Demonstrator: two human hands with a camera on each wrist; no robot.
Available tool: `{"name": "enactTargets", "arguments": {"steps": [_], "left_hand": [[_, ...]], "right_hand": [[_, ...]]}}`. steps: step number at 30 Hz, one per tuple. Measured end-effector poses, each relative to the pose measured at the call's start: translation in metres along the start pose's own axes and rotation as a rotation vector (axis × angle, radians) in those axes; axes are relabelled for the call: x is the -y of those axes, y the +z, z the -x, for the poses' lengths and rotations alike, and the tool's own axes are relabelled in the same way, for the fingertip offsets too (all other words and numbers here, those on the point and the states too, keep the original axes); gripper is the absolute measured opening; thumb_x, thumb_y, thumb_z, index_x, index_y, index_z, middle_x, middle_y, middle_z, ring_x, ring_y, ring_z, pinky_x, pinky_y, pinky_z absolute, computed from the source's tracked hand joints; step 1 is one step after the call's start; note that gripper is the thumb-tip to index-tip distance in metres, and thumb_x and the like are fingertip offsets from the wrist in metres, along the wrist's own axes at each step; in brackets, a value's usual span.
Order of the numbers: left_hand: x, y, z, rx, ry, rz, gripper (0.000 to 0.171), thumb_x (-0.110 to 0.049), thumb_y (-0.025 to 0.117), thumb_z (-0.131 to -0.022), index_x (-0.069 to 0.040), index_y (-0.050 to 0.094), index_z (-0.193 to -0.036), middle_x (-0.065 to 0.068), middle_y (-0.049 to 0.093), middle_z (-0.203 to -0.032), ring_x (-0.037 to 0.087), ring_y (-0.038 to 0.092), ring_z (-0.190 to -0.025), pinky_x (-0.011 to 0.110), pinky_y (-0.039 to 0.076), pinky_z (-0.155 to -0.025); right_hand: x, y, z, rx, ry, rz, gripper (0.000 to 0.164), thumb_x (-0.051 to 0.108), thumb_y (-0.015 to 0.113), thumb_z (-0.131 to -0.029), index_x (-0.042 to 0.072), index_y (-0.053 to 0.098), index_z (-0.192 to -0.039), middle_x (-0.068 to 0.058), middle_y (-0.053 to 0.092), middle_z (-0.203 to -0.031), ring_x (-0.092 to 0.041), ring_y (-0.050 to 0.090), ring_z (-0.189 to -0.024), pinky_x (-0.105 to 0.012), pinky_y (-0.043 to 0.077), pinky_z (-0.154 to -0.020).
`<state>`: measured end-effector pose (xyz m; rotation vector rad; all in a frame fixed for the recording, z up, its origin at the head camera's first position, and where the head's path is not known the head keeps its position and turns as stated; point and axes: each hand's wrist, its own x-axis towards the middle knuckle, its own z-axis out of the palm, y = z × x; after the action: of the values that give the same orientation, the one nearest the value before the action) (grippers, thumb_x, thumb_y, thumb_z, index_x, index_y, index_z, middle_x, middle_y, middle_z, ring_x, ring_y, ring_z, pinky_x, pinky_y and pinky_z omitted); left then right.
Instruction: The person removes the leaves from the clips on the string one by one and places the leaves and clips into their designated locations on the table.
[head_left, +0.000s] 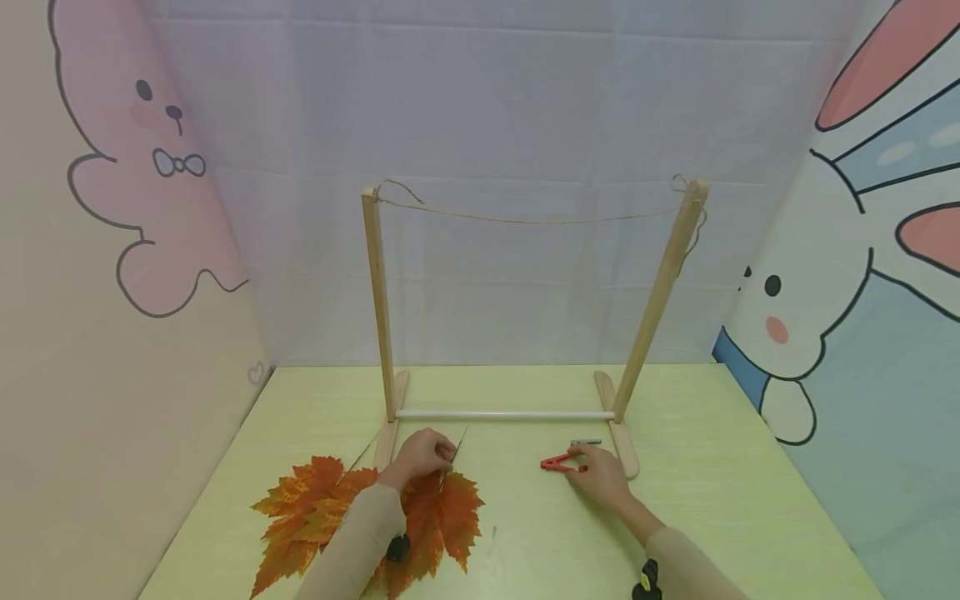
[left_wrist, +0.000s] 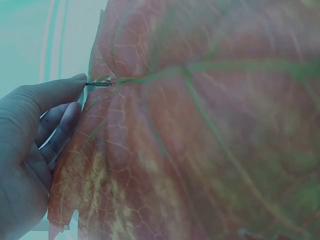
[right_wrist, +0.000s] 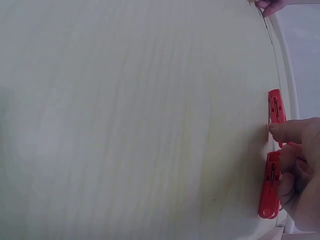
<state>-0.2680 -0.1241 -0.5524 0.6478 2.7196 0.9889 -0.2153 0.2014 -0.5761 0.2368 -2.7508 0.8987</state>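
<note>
My left hand (head_left: 422,456) pinches the thin dark stem of an orange maple leaf (head_left: 459,512) between thumb and fingers. That leaf's veined surface (left_wrist: 200,130) fills most of the left wrist view. Under and beside my left forearm lie more orange maple leaves (head_left: 311,508). On the right, my right hand (head_left: 600,475) holds a red clothespin (right_wrist: 276,106) at its fingertips, low over the table. A second red clothespin (right_wrist: 270,185) is against the curled fingers; whether it is gripped or lies on the table is unclear.
A wooden frame with two posts (head_left: 380,308) stands behind my hands, a string (head_left: 525,222) tied across its top. A white rod (head_left: 502,414) joins the feet. A grey clip (head_left: 585,442) lies beyond my right hand. Printed cloth walls surround the table (head_left: 697,467).
</note>
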Motion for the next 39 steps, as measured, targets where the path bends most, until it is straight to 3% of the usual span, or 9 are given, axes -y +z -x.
{"name": "enactTargets", "arguments": {"steps": [11, 18, 27, 34, 39], "left_hand": [[0.005, -0.001, 0.003, -0.009, -0.015, 0.010, 0.019, -0.007, 0.076, -0.070, -0.002, 0.071, -0.087, 0.001, 0.068, -0.074, 0.010, 0.061, -0.069, 0.027, 0.050, -0.065], [0.012, 0.001, 0.003, -0.023, -0.044, 0.066, 0.019, -0.009, 0.076, -0.070, -0.003, 0.071, -0.087, -0.001, 0.066, -0.073, 0.009, 0.060, -0.067, 0.027, 0.050, -0.063], [0.013, 0.001, 0.007, -0.066, -0.079, 0.005, 0.019, -0.014, 0.076, -0.071, -0.007, 0.071, -0.088, -0.003, 0.067, -0.076, 0.010, 0.061, -0.070, 0.030, 0.050, -0.066], [0.010, 0.001, 0.007, -0.110, -0.089, -0.047, 0.019, -0.018, 0.075, -0.071, -0.011, 0.070, -0.088, -0.003, 0.066, -0.080, 0.012, 0.061, -0.073, 0.031, 0.049, -0.066], [0.009, 0.000, 0.005, -0.132, -0.070, -0.071, 0.025, -0.018, 0.072, -0.075, -0.009, 0.069, -0.098, 0.002, 0.067, -0.092, 0.020, 0.062, -0.083, 0.036, 0.049, -0.070]], "right_hand": [[0.003, 0.000, 0.000, 0.033, 0.033, -0.007, 0.026, 0.008, 0.075, -0.067, 0.004, 0.067, -0.091, -0.007, 0.067, -0.090, -0.008, 0.051, -0.061, -0.025, 0.041, -0.056], [0.005, -0.001, 0.000, 0.019, 0.024, -0.017, 0.026, 0.007, 0.075, -0.067, 0.004, 0.067, -0.091, -0.005, 0.067, -0.087, -0.005, 0.047, -0.058, -0.023, 0.038, -0.053], [0.010, -0.003, 0.000, 0.046, 0.044, -0.012, 0.027, 0.008, 0.074, -0.068, 0.003, 0.067, -0.093, -0.004, 0.066, -0.088, -0.007, 0.041, -0.057, -0.023, 0.033, -0.052], [0.009, -0.001, 0.000, 0.044, 0.043, 0.012, 0.027, 0.009, 0.075, -0.068, 0.004, 0.067, -0.093, -0.005, 0.067, -0.089, -0.008, 0.048, -0.060, -0.025, 0.038, -0.053], [0.007, -0.003, 0.000, 0.082, 0.051, -0.002, 0.033, 0.014, 0.076, -0.069, 0.003, 0.066, -0.099, -0.005, 0.067, -0.091, -0.011, 0.054, -0.065, -0.028, 0.042, -0.057]]}}
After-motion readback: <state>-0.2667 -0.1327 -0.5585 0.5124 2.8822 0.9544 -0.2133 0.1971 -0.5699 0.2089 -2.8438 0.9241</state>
